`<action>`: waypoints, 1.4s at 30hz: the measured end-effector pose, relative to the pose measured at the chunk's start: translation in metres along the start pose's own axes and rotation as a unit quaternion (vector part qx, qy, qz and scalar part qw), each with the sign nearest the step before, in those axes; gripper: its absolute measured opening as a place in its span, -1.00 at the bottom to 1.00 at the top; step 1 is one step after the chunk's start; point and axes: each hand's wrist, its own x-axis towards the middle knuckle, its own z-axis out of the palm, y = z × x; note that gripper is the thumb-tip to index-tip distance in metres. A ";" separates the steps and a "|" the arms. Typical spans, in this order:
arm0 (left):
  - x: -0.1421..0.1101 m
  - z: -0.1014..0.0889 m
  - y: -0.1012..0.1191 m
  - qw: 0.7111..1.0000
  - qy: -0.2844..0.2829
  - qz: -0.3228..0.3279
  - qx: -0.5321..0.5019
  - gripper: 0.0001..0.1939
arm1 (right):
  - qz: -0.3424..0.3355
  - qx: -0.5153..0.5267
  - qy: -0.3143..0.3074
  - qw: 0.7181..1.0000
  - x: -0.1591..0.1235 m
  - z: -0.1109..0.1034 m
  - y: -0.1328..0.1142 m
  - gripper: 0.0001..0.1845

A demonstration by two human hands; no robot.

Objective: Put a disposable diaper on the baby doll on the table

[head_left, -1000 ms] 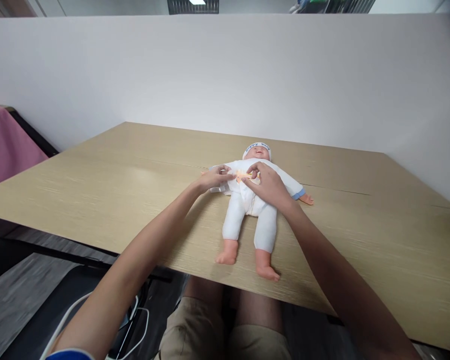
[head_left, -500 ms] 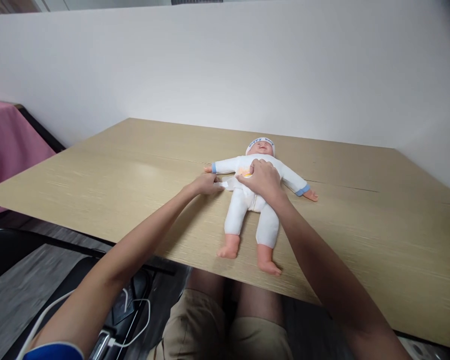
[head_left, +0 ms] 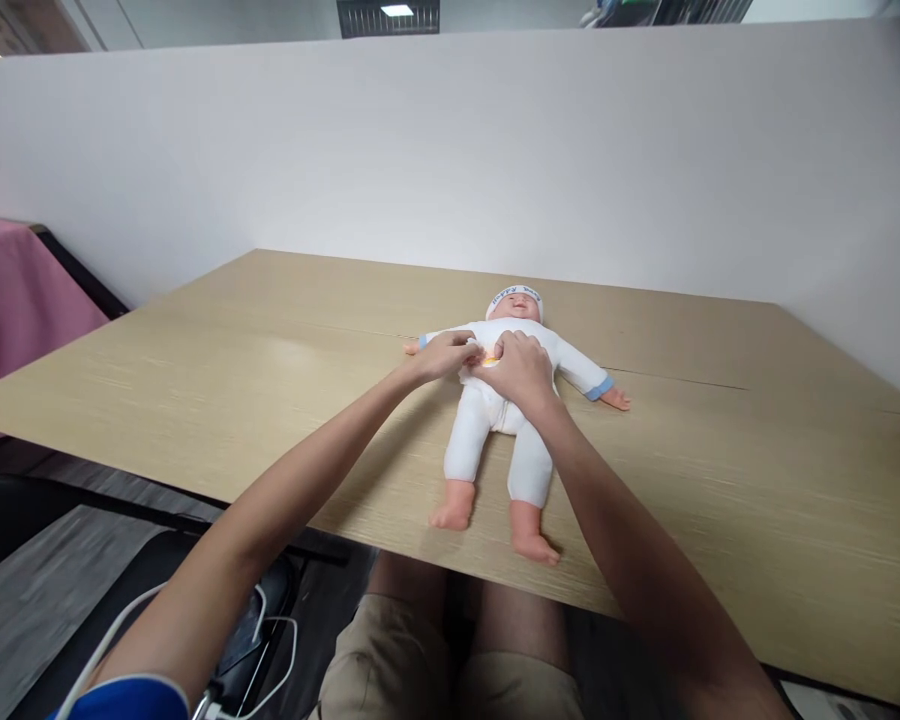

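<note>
A baby doll (head_left: 504,415) in a white romper and white cap lies on its back on the light wooden table (head_left: 270,380), arms spread, bare feet toward me. My left hand (head_left: 444,354) pinches the romper cloth on the left of the doll's chest. My right hand (head_left: 516,366) lies on the chest with fingers curled, gripping the cloth beside a small yellow mark. Both hands meet at the middle of the chest.
A white partition wall (head_left: 645,150) stands along the table's far edge. A pink cloth (head_left: 7,290) covers something at the far left. A white cable (head_left: 270,630) and a dark chair lie below the table's near edge, by my knees.
My left hand has moved from the table beside the doll's side up onto its chest, next to my right hand. The doll has stayed in place.
</note>
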 end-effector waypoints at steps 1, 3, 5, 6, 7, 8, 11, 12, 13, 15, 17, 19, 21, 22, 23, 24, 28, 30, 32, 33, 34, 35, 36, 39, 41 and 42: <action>0.002 0.004 0.001 1.000 -0.004 0.007 -0.003 -0.79 | -0.005 0.004 0.000 1.000 0.000 0.000 0.001 -0.62; 0.005 0.011 0.002 1.000 -0.013 0.013 -0.006 -0.76 | -0.019 0.010 -0.001 1.000 0.000 0.001 0.004 -0.64; 0.006 0.014 0.001 0.999 -0.022 0.025 -0.002 -0.70 | -0.036 0.018 -0.003 0.999 0.000 0.001 0.008 -0.66; 0.006 0.014 0.001 0.999 -0.028 0.036 0.000 -0.67 | -0.045 0.025 -0.004 0.999 0.000 0.001 0.011 -0.67; 0.005 0.015 0.000 0.998 -0.032 0.048 0.000 -0.63 | -0.054 0.037 -0.006 0.998 0.001 0.002 0.014 -0.68; 0.005 0.015 -0.001 0.998 -0.035 0.059 -0.002 -0.59 | -0.061 0.051 -0.010 0.997 0.002 0.002 0.017 -0.70; 0.002 0.014 -0.005 0.997 -0.029 0.071 -0.011 -0.45 | -0.069 0.085 -0.018 0.994 0.007 0.002 0.024 -0.68; 0.001 0.014 -0.006 0.997 -0.021 0.073 -0.014 -0.41 | -0.068 0.089 -0.019 0.994 0.008 0.002 0.026 -0.65; 0.001 0.015 -0.008 0.997 -0.012 0.074 -0.020 -0.40 | -0.066 0.089 -0.019 0.994 0.009 0.002 0.027 -0.63; -0.003 0.018 -0.011 0.997 0.025 0.073 -0.033 -0.41 | -0.062 0.087 -0.016 0.994 0.010 0.002 0.027 -0.62; -0.012 0.026 -0.010 0.994 0.089 0.061 -0.023 -0.49 | -0.057 0.084 -0.013 0.995 0.010 0.002 0.026 -0.63; -0.027 0.040 -0.006 0.985 0.161 0.051 0.013 -0.61 | -0.051 0.082 -0.009 0.995 0.009 0.002 0.026 -0.64; -0.048 0.058 0.002 0.975 0.207 0.063 0.056 -0.71 | -0.046 0.087 -0.001 0.995 0.007 0.002 0.026 -0.68; -0.059 0.066 0.006 0.971 0.215 0.077 0.075 -0.76 | -0.043 0.093 0.007 0.995 0.007 0.001 0.026 -0.71; -0.071 0.074 0.010 0.968 0.213 0.093 0.097 -0.80 | -0.040 0.102 0.016 0.994 0.007 0.001 0.027 -0.72; -0.081 0.080 0.014 0.965 0.205 0.108 0.122 -0.84 | -0.038 0.112 0.024 0.993 0.006 0.000 0.028 -0.72; -0.106 0.088 0.019 0.961 0.174 0.123 0.174 -0.95 | -0.041 0.156 0.045 0.986 0.006 -0.004 0.028 -0.69; -0.111 0.086 0.016 0.964 0.175 0.112 0.163 -0.90 | -0.053 0.173 0.069 0.981 0.001 -0.010 0.023 -0.73; -0.113 0.085 0.013 0.967 0.182 0.092 0.155 -0.81 | -0.068 0.178 0.109 0.976 -0.011 -0.020 0.016 -0.78; -0.113 0.086 0.013 0.967 0.188 0.079 0.154 -0.78 | -0.074 0.178 0.127 0.973 -0.021 -0.026 0.011 -0.81; -0.114 0.087 0.013 0.967 0.194 0.065 0.153 -0.75 | -0.078 0.182 0.136 0.971 -0.034 -0.033 0.008 -0.82; -0.115 0.089 0.013 0.966 0.201 0.053 0.151 -0.72 | -0.078 0.189 0.136 0.969 -0.048 -0.040 0.005 -0.83; -0.116 0.092 0.014 0.966 0.209 0.041 0.149 -0.70 | -0.075 0.203 0.124 0.968 -0.065 -0.047 0.003 -0.83; -0.117 0.101 0.015 0.963 0.226 0.013 0.148 -0.65 | -0.044 0.263 0.040 0.963 -0.113 -0.057 0.009 -0.77; -0.116 0.104 0.015 0.962 0.230 -0.006 0.150 -0.62 | -0.021 0.293 -0.003 0.956 -0.135 -0.055 0.020 -0.70; -0.115 0.105 0.015 0.962 0.229 -0.014 0.150 -0.62 | -0.013 0.296 -0.011 0.955 -0.141 -0.053 0.026 -0.67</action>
